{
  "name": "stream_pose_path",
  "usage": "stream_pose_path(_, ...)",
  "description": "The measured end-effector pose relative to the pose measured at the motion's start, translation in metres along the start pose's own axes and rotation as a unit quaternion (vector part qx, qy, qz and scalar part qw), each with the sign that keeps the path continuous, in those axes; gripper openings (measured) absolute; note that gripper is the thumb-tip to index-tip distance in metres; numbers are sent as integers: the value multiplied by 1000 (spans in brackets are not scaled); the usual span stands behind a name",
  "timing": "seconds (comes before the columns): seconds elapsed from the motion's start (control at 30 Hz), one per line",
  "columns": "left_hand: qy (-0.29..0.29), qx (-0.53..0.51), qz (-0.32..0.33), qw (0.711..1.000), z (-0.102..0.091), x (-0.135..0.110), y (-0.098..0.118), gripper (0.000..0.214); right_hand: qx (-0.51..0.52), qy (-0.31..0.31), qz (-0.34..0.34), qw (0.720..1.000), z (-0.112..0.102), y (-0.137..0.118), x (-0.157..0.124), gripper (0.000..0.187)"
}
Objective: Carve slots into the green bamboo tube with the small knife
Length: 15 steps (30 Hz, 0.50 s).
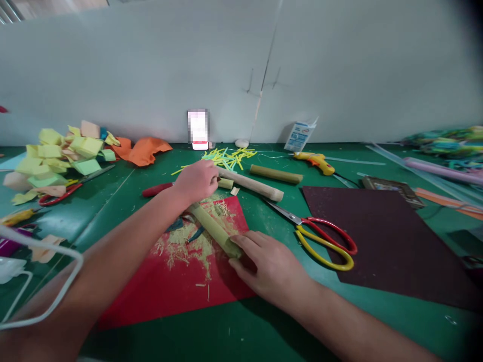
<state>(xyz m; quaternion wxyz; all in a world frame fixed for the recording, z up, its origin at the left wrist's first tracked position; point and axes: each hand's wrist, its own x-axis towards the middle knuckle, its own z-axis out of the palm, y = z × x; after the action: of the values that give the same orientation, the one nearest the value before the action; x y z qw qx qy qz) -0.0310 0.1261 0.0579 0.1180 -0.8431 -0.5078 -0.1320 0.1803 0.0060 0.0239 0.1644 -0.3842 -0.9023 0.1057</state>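
Observation:
A pale green bamboo tube [213, 226] slants across a red sheet [151, 296] strewn with fine shavings [179, 246]. My right hand [266, 259] grips the tube's near end between thumb and fingers. Over its far end is my left hand [198, 180], fingers curled closed; what they hold, if anything, is hidden. Just beyond that hand lie a longer, paler bamboo tube [252, 185], a short bamboo piece [225, 184] and a small chip [235, 191]. A red handle [156, 190] shows partly behind my left wrist. Dark curved scraps [196, 235] lie among the shavings.
Scissors [302, 221] with red and yellow handles lie to the right, by a dark brown sheet [377, 236]. Behind are another bamboo tube [276, 174], a yellow glue gun [315, 161], cut strips [230, 158] and a phone [198, 128]. Folded paper pieces [56, 153] pile up left.

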Motion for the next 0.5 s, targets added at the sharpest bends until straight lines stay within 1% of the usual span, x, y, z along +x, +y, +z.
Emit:
stream_pose_path(0.07, 58, -48, -50, 996, -7, -15, -4, 20, 4, 12, 4, 1000, 3, 3, -1, 29)
stream_pose_path(0.17, 81, -112, -90, 986, -12, -37, -6, 20, 17, 23, 12, 1000, 5, 8, -3, 27)
stream_pose_path(0.27, 81, -163, -120, 976, -8, -50, -11, 29, 37, 28, 15, 999, 7, 10, -3, 26)
stream_pose_path(0.4, 62, -205, -191, 958, 7, -53, -27, 44, 45, 26, 19, 998, 7, 9, -2, 26)
stream_pose_path(0.43, 56, -208, -199, 956, 9, -53, -31, 44, 45, 25, 19, 998, 7, 9, -2, 26)
stream_pose_path(0.5, 46, -200, -196, 959, 11, -53, -37, 39, 46, 24, 19, 998, 6, 9, -2, 26)
